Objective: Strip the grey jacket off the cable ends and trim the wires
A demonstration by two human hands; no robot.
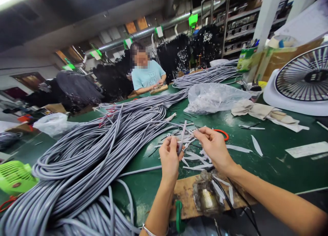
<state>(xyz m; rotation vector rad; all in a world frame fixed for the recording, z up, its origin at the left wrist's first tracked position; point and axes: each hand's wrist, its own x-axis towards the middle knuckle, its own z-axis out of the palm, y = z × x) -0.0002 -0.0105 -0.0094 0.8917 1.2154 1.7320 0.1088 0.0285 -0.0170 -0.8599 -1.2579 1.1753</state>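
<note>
My left hand (pixel 169 159) and right hand (pixel 214 148) are ungloved, my forearms (pixel 271 191) bare, and a thin silver bangle (pixel 148 231) circles my left wrist (pixel 159 217).

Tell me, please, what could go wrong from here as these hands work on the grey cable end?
The right hand pinches close beside the cable end held in the left hand, so a slip could bend it. The white offcuts scattered beneath could catch among the cables. The loose cable pile beside the left arm could slide or tangle.
</note>
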